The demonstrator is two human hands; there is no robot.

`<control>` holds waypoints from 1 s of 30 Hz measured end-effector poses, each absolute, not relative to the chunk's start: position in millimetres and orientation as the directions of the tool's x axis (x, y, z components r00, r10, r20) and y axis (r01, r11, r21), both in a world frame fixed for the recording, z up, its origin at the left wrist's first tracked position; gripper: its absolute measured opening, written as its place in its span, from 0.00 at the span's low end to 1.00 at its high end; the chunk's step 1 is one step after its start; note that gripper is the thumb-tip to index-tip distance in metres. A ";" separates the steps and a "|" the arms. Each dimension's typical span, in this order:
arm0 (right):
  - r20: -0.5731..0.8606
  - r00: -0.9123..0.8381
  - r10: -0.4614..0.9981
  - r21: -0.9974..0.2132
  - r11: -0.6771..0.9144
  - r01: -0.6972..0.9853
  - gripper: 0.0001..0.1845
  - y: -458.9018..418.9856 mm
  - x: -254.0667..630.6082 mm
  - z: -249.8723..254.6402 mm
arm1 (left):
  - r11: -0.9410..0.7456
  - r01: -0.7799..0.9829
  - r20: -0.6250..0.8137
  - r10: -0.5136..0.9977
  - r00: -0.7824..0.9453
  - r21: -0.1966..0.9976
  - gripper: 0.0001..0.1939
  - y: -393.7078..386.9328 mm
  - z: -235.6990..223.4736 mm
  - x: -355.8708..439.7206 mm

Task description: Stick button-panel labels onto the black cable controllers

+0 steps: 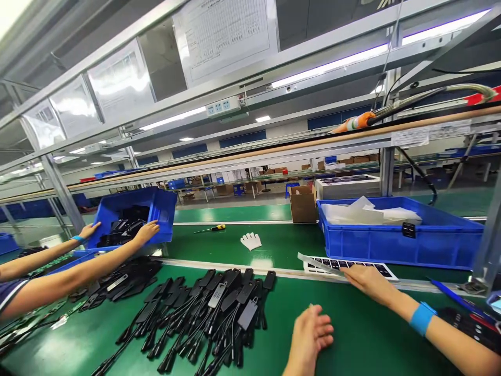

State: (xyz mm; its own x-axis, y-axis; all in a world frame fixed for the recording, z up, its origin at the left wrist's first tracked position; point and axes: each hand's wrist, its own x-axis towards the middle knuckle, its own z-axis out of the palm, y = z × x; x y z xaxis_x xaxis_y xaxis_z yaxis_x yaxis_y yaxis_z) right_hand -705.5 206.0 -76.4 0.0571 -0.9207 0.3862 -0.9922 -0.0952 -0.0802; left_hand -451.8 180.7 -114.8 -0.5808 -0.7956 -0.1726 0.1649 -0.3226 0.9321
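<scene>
right hand (364, 281): fingers pinched shut on one end of a thin strip (323, 265), the wrist in a blue band (422, 318)
left hand (307, 334): fingers loosely open and a little curled, nothing seen in them – over the worktop (364, 334), near its front edge
thin strip: pale, see-through, slanting across the label sheet (376, 268); whether the two touch, i cannot tell
label sheet: white with rows of dark rectangles, lying flat in front of the large blue bin (434, 250), partly hidden by strip and hand
large blue bin: holds loose pale sheets (348, 214)
black cabled units (235, 295): a spread heap left of the left hand, flat bodies mostly away from the person, cables towards the near edge
white glove (250, 241): beyond the heap, near a screwdriver (213, 228)
co-worker's hands (146, 232): on a tilted blue bin (164, 209) – black pieces inside
</scene>
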 end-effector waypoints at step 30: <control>0.085 0.271 -0.959 -0.417 -0.282 -0.864 0.11 311.0 -469.4 -90.8 | 0.560 -0.534 -0.034 -0.669 -0.742 0.634 0.13 245.5 -63.9 -270.4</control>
